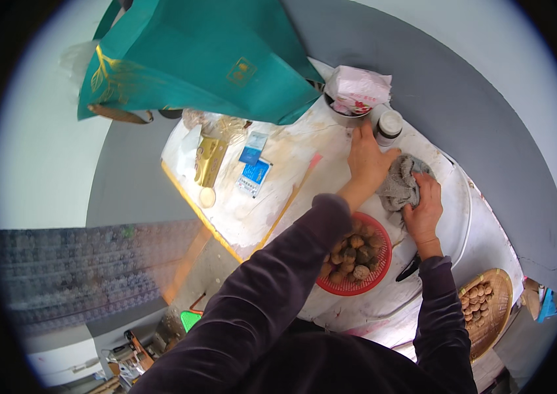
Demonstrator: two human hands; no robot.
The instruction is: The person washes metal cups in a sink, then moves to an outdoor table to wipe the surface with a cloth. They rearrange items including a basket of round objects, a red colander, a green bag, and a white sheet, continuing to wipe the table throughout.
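Observation:
My right hand grips the edge of a crumpled grey cloth on the white-covered table. My left hand is beside the cloth, its fingers apart and pointing to a metal bowl that carries a pink-white plastic packet. A jar with a white lid stands just past the left thumb. Nearer to me, partly under my left sleeve, a red plastic basket holds several round brown walnut-like nuts.
A large green bag stands at the table's far left. Below it lie a gold packet, blue-white sachets and a thin stick with a pink end. A wicker tray of nuts is at the right, and a white cable curves nearby.

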